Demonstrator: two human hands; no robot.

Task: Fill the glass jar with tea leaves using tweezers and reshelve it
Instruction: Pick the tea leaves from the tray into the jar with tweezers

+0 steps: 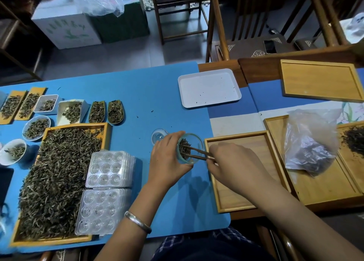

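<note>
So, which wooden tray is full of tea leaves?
The big tray at far left, beside the plastic moulds; the other wooden trays are bare or nearly so.

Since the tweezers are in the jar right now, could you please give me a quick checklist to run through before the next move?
1. Left hand grips jar: ok.
2. Right hand pinches tweezers: ok.
3. Tweezer tips inside the jar mouth, among the leaves: ok.
4. Jar full enough to reshelve: cannot tell; leaves show inside, the level is unclear.
5. Lid within reach, on the mat just behind the left hand: ok.
6. Leaf supply nearby: ok, big tray to the left is heaped.
</note>
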